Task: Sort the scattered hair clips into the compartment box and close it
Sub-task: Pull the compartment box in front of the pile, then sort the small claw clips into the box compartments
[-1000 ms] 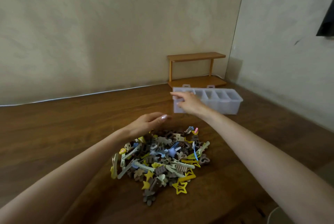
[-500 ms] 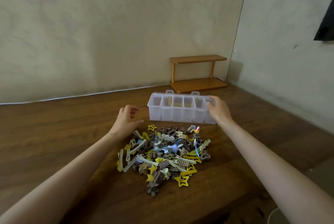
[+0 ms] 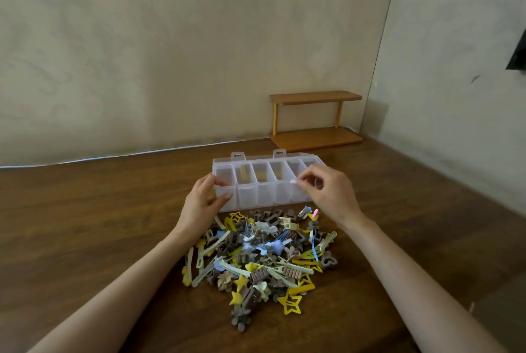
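Compartment box (image 3: 256,196): left hand (image 3: 203,202) grips its left edge, right hand (image 3: 327,193) pinches its front rim; hair clips (image 3: 256,256) just beside.

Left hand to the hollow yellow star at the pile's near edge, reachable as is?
Probably yes: the hollow yellow star lies uncovered on the table, but the left hand grips the compartment box and must let go first.
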{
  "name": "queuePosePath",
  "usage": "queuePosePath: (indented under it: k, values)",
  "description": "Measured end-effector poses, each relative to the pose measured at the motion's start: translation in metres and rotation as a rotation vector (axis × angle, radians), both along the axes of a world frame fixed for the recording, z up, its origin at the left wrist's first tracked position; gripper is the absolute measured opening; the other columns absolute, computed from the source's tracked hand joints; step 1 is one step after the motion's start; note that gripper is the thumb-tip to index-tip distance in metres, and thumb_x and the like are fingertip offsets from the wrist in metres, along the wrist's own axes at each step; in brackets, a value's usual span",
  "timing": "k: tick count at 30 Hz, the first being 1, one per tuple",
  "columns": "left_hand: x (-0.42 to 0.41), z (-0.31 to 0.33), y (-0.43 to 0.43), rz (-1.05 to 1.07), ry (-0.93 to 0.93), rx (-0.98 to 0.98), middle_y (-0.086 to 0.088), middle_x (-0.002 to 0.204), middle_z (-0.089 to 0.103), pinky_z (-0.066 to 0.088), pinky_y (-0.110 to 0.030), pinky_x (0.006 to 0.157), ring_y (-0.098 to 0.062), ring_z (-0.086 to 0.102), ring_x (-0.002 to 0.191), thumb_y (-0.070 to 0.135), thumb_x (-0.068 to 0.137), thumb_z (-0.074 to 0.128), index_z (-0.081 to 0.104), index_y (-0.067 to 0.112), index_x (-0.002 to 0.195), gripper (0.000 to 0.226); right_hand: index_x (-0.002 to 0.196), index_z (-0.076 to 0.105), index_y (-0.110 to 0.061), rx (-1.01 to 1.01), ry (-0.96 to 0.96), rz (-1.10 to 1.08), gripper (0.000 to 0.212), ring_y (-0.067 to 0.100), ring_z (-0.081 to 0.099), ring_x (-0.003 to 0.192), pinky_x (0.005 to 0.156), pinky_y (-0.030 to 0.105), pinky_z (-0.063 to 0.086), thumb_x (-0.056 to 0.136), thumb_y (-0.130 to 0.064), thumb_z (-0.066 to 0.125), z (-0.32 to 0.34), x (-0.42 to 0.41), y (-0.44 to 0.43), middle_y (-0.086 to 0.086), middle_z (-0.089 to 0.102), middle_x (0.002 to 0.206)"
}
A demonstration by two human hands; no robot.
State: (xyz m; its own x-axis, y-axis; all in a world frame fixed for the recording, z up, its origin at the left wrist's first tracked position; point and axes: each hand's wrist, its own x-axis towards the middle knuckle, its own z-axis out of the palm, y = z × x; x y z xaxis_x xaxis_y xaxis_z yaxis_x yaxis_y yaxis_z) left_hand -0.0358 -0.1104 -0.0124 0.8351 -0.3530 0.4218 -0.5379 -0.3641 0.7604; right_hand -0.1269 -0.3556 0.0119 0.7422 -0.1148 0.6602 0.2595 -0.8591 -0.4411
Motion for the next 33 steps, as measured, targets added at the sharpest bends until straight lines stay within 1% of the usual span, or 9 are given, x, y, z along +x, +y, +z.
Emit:
queuePosePath:
  k: [3, 6, 11, 15, 19, 23, 27, 30, 33]
  values:
    - [-0.007, 0.002, -0.002, 0.012, 0.042, -0.044, -0.001, 0.127, 0.047, 0.045, -0.004, 0.057, -0.006, 0.051, 0.1, 0.018, 0.088, 0.058, 0.052, 0.018, 0.101, 0.015, 0.086, 0.072, -0.028, -0.168, 0.365, 0.046, 0.015, -0.001, 0.055, 0.067, 0.061, 0.014, 0.037, 0.082, -0.042, 0.066, -0.003, -0.008, 0.006, -0.013, 0.066, 0.077]
    - [-0.009, 0.005, 0.0, -0.003, 0.071, -0.072, -0.002, 0.131, 0.046, 0.047, -0.006, 0.057, -0.002, 0.052, 0.095, 0.019, 0.088, 0.057, 0.049, 0.019, 0.11, 0.023, 0.093, 0.072, -0.032, -0.171, 0.372, -0.013, 0.015, 0.003, 0.056, 0.074, 0.065, 0.019, 0.039, 0.083, -0.041, 0.065, -0.007, -0.011, 0.007, -0.011, 0.067, 0.082]
    - [-0.005, 0.009, 0.001, -0.027, 0.117, 0.014, 0.007, 0.131, 0.041, 0.05, -0.045, 0.089, -0.025, 0.053, 0.109, 0.032, 0.085, 0.06, 0.043, 0.037, 0.117, 0.037, 0.085, 0.073, -0.028, -0.137, 0.407, -0.025, 0.01, 0.004, 0.057, 0.08, 0.071, 0.022, 0.044, 0.085, -0.035, 0.065, -0.011, -0.009, 0.01, -0.011, 0.067, 0.086]
    - [-0.005, 0.009, -0.004, 0.031, 0.044, 0.088, 0.0, 0.123, 0.049, 0.048, -0.033, 0.085, -0.015, 0.049, 0.107, 0.026, 0.089, 0.055, 0.055, 0.021, 0.1, 0.012, 0.079, 0.07, -0.02, 0.18, 0.299, 0.066, 0.004, 0.002, 0.057, 0.07, 0.067, 0.02, 0.047, 0.082, -0.023, 0.069, -0.005, -0.013, 0.006, -0.011, 0.065, 0.078]
    - [-0.007, 0.012, -0.001, 0.026, 0.059, 0.02, 0.0, 0.102, 0.06, 0.046, -0.019, 0.063, -0.012, 0.058, 0.09, 0.021, 0.089, 0.056, 0.057, 0.015, 0.087, 0.006, 0.085, 0.068, -0.012, 0.528, -0.093, -0.061, 0.002, 0.0, 0.059, 0.073, 0.065, 0.011, 0.046, 0.084, -0.012, 0.066, 0.003, -0.015, -0.008, -0.004, 0.067, 0.081]
    - [-0.007, 0.013, 0.003, -0.008, 0.103, 0.018, 0.003, 0.088, 0.062, 0.041, -0.018, 0.058, -0.009, 0.058, 0.08, 0.022, 0.09, 0.055, 0.056, 0.015, 0.085, 0.009, 0.092, 0.069, -0.015, 0.481, -0.165, -0.256, 0.008, 0.007, 0.062, 0.083, 0.072, 0.025, 0.052, 0.086, -0.017, 0.064, -0.003, -0.006, -0.027, -0.005, 0.069, 0.088]
    - [-0.01, 0.011, 0.003, 0.027, 0.043, 0.032, 0.005, 0.074, 0.057, 0.039, -0.019, 0.055, -0.009, 0.054, 0.068, 0.021, 0.09, 0.055, 0.055, 0.012, 0.085, 0.01, 0.105, 0.068, -0.018, 0.357, -0.152, -0.313, 0.019, 0.007, 0.06, 0.084, 0.07, 0.02, 0.048, 0.087, -0.014, 0.063, -0.007, -0.004, -0.031, -0.005, 0.067, 0.095]
    - [-0.01, 0.01, 0.003, 0.074, -0.052, 0.069, 0.009, 0.077, 0.059, 0.042, -0.021, 0.056, -0.007, 0.056, 0.071, 0.021, 0.088, 0.058, 0.057, 0.015, 0.083, 0.008, 0.1, 0.067, -0.018, 0.351, -0.195, -0.171, 0.019, 0.002, 0.056, 0.077, 0.067, 0.015, 0.045, 0.085, -0.008, 0.064, -0.004, -0.011, -0.024, -0.009, 0.063, 0.089]
    - [-0.009, 0.009, 0.003, 0.092, -0.097, 0.084, 0.009, 0.081, 0.059, 0.04, -0.017, 0.058, -0.008, 0.055, 0.076, 0.023, 0.087, 0.059, 0.057, 0.021, 0.083, 0.005, 0.089, 0.069, -0.02, 0.265, -0.037, 0.085, 0.014, 0.003, 0.056, 0.074, 0.066, 0.015, 0.045, 0.083, -0.009, 0.066, -0.002, -0.015, -0.009, -0.012, 0.064, 0.084]
